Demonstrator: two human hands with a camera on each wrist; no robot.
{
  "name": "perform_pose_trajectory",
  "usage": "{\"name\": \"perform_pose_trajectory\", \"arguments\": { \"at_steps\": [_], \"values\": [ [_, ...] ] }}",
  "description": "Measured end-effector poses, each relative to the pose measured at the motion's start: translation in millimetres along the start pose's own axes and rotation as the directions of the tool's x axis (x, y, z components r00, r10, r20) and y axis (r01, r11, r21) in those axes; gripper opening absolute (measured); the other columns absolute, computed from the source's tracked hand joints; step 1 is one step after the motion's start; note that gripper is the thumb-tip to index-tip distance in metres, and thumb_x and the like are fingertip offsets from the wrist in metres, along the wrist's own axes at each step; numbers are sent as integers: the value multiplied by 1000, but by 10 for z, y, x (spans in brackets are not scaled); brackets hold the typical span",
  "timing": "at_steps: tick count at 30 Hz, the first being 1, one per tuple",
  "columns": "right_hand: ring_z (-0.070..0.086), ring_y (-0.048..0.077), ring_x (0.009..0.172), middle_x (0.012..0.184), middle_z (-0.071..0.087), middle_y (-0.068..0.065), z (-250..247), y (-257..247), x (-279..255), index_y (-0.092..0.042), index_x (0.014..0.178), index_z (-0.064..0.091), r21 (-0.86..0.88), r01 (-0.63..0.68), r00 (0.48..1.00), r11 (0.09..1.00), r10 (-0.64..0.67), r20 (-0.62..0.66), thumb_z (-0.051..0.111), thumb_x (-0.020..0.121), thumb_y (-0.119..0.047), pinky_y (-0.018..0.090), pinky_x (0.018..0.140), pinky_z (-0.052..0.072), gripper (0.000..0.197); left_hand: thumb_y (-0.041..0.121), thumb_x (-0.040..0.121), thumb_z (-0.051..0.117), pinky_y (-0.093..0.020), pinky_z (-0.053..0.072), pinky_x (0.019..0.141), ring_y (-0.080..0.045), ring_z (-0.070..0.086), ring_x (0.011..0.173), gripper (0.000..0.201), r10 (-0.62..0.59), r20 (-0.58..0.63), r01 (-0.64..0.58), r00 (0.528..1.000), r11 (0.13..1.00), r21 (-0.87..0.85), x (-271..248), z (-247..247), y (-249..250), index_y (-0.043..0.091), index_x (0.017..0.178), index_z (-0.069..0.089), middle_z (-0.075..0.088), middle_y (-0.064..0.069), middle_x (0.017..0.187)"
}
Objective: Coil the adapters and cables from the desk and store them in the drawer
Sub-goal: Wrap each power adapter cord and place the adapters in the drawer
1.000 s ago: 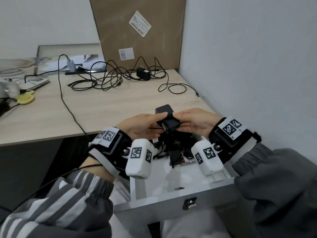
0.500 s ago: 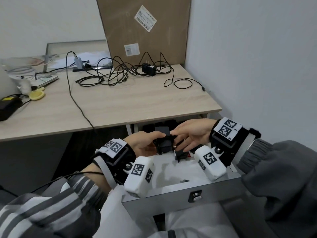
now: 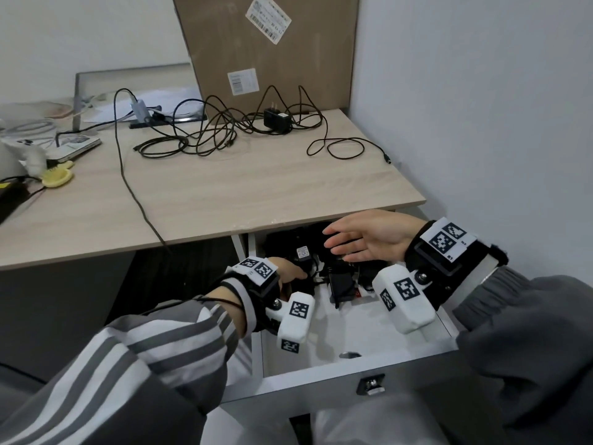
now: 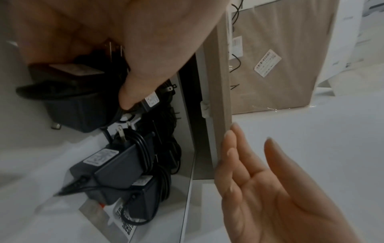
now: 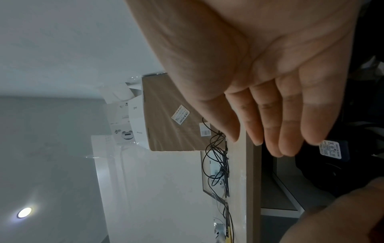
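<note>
1. At the far left of the desk (image 3: 224, 200) lie a yellow item (image 3: 57, 178) and a flat white device (image 3: 75, 146).
2. One long black cable (image 3: 130, 175) runs from a small grey adapter (image 3: 138, 109) across the desk and over its front edge.
3. A tangle of black cables (image 3: 205, 136) lies at the back of the desk in front of a leaning cardboard box (image 3: 269, 49). A black adapter (image 3: 276, 119) with 2 prongs sits in the tangle, and a loose looped cable (image 3: 340, 148) trails to the right.
4. The left hand (image 3: 288, 272) is down in the open white drawer (image 3: 324, 364) below the desk edge. In the left wrist view its fingers (image 4: 133, 92) curl onto a coiled black adapter (image 4: 83, 98) at the back of the drawer.
5. More coiled black adapters (image 3: 341, 284) lie in the back of the drawer, just beside the one under the left hand.
6. The right hand (image 3: 369, 239) hovers above the back of the drawer, palm turned, fingers straight and spread, holding nothing.
</note>
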State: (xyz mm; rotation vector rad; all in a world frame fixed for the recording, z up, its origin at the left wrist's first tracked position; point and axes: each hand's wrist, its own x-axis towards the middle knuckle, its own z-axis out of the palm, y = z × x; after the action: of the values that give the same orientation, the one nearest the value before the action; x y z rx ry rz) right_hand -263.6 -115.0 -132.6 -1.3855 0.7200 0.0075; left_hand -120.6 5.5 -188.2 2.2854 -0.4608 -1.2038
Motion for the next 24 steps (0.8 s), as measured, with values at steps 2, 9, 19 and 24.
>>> {"name": "perform_pose_trajectory", "arguments": {
  "at_steps": [2,9,19,24],
  "values": [
    [68,16,86,99,70,7,-37,23,32,-10,112,65,15,9,1000,1000,-9,-3,55,95,-22,25,70,56,23,26,91,66,-42,49,93,-29,57,79,31,-39,15,39,999,999,-1,45,10,6,-1,87,52,58,-17,84],
    [67,15,85,97,70,5,-49,18,70,-11,111,65,12,15,1000,1000,-15,3,55,95,-23,24,69,56,22,24,92,63,-32,49,93,-31,57,120,46,80,-25,-73,996,973,219,68,11,53,-1,129,53,59,-15,128],
    [66,12,82,94,71,3,45,-105,-39,-12,108,65,15,29,999,999,-28,-44,56,94,-22,21,71,51,20,21,100,48,-32,42,76,-23,55,103,38,164,-111,-120,980,938,325,-172,-203,84,0,132,52,57,-15,130],
    [66,11,79,92,72,3,142,-218,-122,-12,104,65,9,51,997,999,-50,-61,57,93,-22,19,68,51,17,6,92,54,-35,48,93,-27,57,102,35,215,-64,-209,974,974,90,-191,-270,-19,-2,126,55,58,-16,123]
  ]
}}
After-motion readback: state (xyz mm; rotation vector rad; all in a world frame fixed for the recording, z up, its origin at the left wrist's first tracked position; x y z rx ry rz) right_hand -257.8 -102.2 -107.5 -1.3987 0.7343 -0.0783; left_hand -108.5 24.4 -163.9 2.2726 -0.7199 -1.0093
